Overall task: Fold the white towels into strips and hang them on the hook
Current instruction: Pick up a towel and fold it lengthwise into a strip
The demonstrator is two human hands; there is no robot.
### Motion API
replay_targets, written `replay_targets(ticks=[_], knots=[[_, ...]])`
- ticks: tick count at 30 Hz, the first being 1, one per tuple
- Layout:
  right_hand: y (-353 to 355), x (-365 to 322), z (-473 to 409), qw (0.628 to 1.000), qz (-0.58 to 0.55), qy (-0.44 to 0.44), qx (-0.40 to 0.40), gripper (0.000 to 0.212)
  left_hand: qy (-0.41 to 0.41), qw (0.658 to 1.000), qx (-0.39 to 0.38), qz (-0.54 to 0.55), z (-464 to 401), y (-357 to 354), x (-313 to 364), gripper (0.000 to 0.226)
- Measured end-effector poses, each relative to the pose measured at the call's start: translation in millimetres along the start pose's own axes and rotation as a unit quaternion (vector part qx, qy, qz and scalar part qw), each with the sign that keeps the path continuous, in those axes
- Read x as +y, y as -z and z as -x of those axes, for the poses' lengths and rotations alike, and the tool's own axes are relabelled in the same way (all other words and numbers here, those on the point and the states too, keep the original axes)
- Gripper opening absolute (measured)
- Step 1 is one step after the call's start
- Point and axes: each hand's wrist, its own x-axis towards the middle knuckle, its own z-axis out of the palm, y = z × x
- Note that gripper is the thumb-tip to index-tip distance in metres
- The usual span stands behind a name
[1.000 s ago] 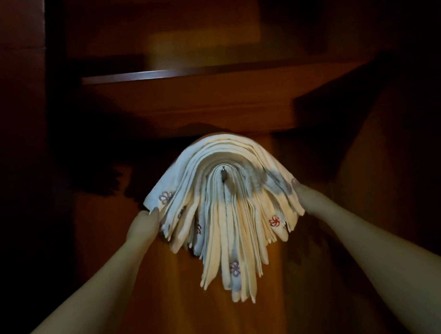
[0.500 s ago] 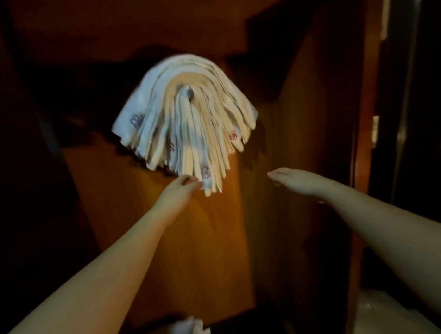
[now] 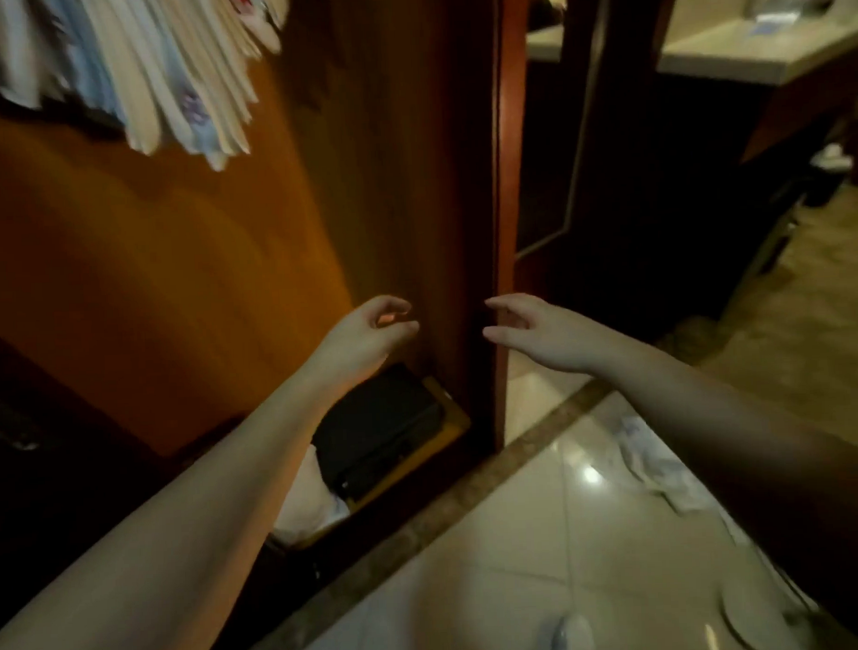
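In the head view the left hand (image 3: 364, 334) hangs with fingers loosely curled round nothing, and the right hand (image 3: 539, 333) reaches forward with fingers spread and relaxed, equally empty; both hover in front of the wooden cabinet panel (image 3: 412, 179), touching nothing. The white towels (image 3: 131, 67) hang in folded strips at the top left, well above the hands, the hook itself out of sight. They look soft, light and limp, so a strip is probably best pinched across its fold, where the layers stay together.
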Motion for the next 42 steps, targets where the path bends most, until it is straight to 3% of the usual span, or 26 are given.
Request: replay_targets(ticks=[8, 15, 26, 33, 42], knots=[[-30.3, 177.5, 66.3, 0.991, -0.039, -0.127, 0.028, 0.071, 0.033, 0.994, -0.089, -0.048, -51.0, -169.4, 9.7, 0.037], [-11.0, 331.7, 110.2, 0.967, -0.050, -0.250, 0.020, 0.069, 0.077, 0.979, -0.186, -0.027, -119.4, -316.7, 35.7, 0.031], [1.5, 506.0, 137.4, 0.913, -0.056, -0.404, -0.025, 0.062, 0.083, 0.940, -0.307, -0.126, -216.8, -496.3, 51.7, 0.037], [0.5, 613.0, 118.6, 0.874, -0.057, -0.479, -0.060, 0.061, 0.096, 0.902, -0.388, -0.163, -307.4, -593.0, 27.7, 0.037], [3.7, 744.4, 32.5, 0.830, -0.106, -0.538, -0.099, 0.061, 0.120, 0.847, -0.469, -0.221, -471.3, -701.7, -10.0, 0.033]])
